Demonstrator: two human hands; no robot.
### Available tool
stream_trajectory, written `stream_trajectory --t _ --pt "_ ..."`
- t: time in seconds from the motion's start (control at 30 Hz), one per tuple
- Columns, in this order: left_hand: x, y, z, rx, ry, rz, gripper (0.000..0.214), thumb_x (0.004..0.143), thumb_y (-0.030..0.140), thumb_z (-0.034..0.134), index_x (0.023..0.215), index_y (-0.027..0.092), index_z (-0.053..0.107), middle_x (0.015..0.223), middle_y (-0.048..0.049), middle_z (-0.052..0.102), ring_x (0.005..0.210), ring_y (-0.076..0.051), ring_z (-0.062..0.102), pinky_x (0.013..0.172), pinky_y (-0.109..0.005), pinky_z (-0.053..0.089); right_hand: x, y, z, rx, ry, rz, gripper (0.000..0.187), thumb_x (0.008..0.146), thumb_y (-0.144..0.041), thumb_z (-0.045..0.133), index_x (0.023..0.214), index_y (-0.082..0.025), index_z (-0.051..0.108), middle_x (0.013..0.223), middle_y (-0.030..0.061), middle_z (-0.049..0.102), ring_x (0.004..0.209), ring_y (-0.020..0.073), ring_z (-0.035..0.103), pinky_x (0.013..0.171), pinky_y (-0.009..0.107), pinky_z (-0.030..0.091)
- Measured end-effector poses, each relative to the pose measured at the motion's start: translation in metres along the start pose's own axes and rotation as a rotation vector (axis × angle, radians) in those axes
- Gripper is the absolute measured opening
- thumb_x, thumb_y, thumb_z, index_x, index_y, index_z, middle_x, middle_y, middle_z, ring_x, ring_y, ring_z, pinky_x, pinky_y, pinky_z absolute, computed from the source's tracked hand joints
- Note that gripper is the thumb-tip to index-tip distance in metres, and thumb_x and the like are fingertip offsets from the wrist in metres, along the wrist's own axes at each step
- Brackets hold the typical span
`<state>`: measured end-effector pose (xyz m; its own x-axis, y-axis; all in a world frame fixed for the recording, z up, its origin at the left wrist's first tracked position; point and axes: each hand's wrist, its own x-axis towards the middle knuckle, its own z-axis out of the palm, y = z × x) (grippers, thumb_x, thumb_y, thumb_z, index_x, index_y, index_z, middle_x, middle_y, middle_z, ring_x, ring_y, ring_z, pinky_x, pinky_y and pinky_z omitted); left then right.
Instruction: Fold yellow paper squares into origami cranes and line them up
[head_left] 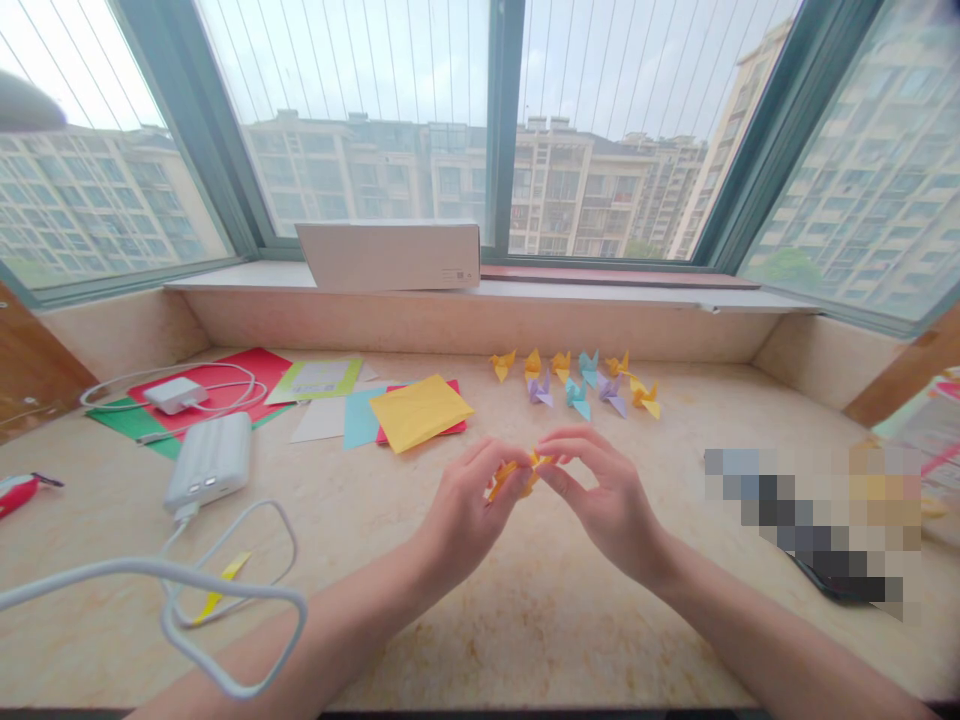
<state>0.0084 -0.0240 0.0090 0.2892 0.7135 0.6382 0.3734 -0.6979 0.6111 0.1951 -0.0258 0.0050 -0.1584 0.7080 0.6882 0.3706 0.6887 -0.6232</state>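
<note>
Between my two hands is a small folded piece of yellow origami paper [504, 480], partly hidden by the fingers. My left hand [474, 505] pinches its left side between thumb and fingers. From the other side, the thumb and fingertips of my right hand [600, 480] close on its upper right part. Beyond the hands stand several folded paper cranes [578, 398] in yellow, blue and purple, set in two rough rows. Left of them lies a stack of square paper sheets [420, 412] with a yellow one on top.
At the left are a white power bank [210, 460], a white charger [175, 395] and a looping cable [112, 568] that passes in front of my left forearm. A dark phone-like object [840, 580], partly pixelated, lies right. A white box [390, 257] stands on the sill.
</note>
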Motion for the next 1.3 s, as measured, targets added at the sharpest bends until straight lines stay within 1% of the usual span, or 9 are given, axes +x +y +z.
stream_trajectory --t 0.13,0.27,0.43,0.67,0.77,0.87,0.97,1.13,1.3 --pt "0.0004 -0.0015 -0.0002 -0.012 -0.005 0.05 0.01 0.097 0.021 0.057 0.091 0.019 0.065 0.078 -0.0005 0.062 0.07 -0.013 0.058 0.067 -0.023 0.046 -0.001 0.0015 0.0017 0.05 -0.009 0.022 0.013 0.091 -0.025 0.068 0.103 -0.026 0.071 0.104 0.0044 0.067 0.086 0.0175 0.065 0.079 0.034 0.057" --pt "0.0004 -0.0015 0.0002 -0.004 -0.002 0.087 0.009 0.096 0.018 0.057 0.091 0.019 0.064 0.078 0.0003 0.06 0.071 -0.012 0.057 0.067 -0.022 0.046 -0.0012 0.0016 0.0016 0.075 -0.03 -0.007 0.013 0.091 -0.02 0.067 0.102 -0.026 0.072 0.101 0.0035 0.068 0.091 0.0169 0.065 0.083 0.033 0.056" --pt "-0.0006 -0.0002 0.0011 0.015 0.017 0.087 0.006 0.096 0.017 0.057 0.092 0.018 0.061 0.078 0.0009 0.062 0.071 -0.012 0.059 0.067 -0.021 0.046 -0.0007 -0.0008 0.0004 0.073 -0.032 -0.073 0.017 0.092 -0.015 0.065 0.103 -0.026 0.073 0.1 0.0036 0.069 0.094 0.0169 0.067 0.082 0.03 0.056" --pt "-0.0032 -0.0031 0.0029 0.05 0.058 0.027 0.002 0.094 0.02 0.06 0.094 0.019 0.06 0.079 0.0005 0.068 0.07 -0.013 0.062 0.066 -0.023 0.048 -0.0019 -0.0006 0.0004 0.038 0.002 -0.078 0.015 0.091 -0.014 0.067 0.1 -0.025 0.072 0.095 0.0031 0.073 0.089 0.0178 0.068 0.081 0.032 0.056" --pt "-0.0036 -0.0043 0.0032 0.044 0.05 0.022 0.01 0.095 0.022 0.06 0.104 0.02 0.061 0.084 -0.0003 0.07 0.074 -0.013 0.064 0.069 -0.023 0.05 -0.0015 -0.0001 -0.0004 0.019 0.013 -0.098 0.015 0.09 -0.014 0.068 0.099 -0.025 0.071 0.094 0.0021 0.074 0.088 0.0182 0.068 0.081 0.033 0.055" --pt "-0.0032 -0.0041 0.0029 0.027 0.025 0.064 0.016 0.096 0.02 0.058 0.112 0.021 0.061 0.095 -0.0026 0.071 0.083 -0.014 0.066 0.075 -0.025 0.051 -0.0009 0.0 -0.0009 0.0 0.024 -0.124 0.016 0.089 -0.014 0.069 0.1 -0.026 0.071 0.092 0.0008 0.075 0.086 0.0178 0.068 0.08 0.033 0.053" --pt "-0.0025 -0.0034 0.0027 0.017 0.022 0.086 0.015 0.096 0.018 0.056 0.11 0.021 0.062 0.097 -0.0033 0.07 0.086 -0.014 0.065 0.077 -0.025 0.051 -0.0011 -0.0002 -0.0007 -0.01 0.031 -0.128 0.016 0.088 -0.013 0.07 0.099 -0.025 0.07 0.091 -0.0001 0.075 0.085 0.0172 0.068 0.079 0.032 0.052" --pt "-0.0019 -0.0032 0.0033 0.011 0.036 0.088 0.01 0.096 0.019 0.057 0.105 0.02 0.061 0.089 -0.0016 0.069 0.078 -0.013 0.064 0.071 -0.024 0.05 -0.0027 -0.0002 -0.0003 -0.008 0.039 -0.065 0.011 0.088 -0.017 0.071 0.095 -0.024 0.069 0.089 -0.0003 0.074 0.084 0.0175 0.067 0.078 0.032 0.052" --pt "-0.0026 -0.0036 0.0035 0.016 0.031 0.096 0.008 0.096 0.018 0.056 0.103 0.021 0.06 0.086 -0.0006 0.066 0.073 -0.012 0.062 0.068 -0.023 0.049 -0.0024 0.0003 -0.0004 -0.022 0.03 -0.057 0.008 0.089 -0.019 0.07 0.095 -0.025 0.069 0.089 0.0005 0.074 0.085 0.018 0.067 0.079 0.033 0.051"
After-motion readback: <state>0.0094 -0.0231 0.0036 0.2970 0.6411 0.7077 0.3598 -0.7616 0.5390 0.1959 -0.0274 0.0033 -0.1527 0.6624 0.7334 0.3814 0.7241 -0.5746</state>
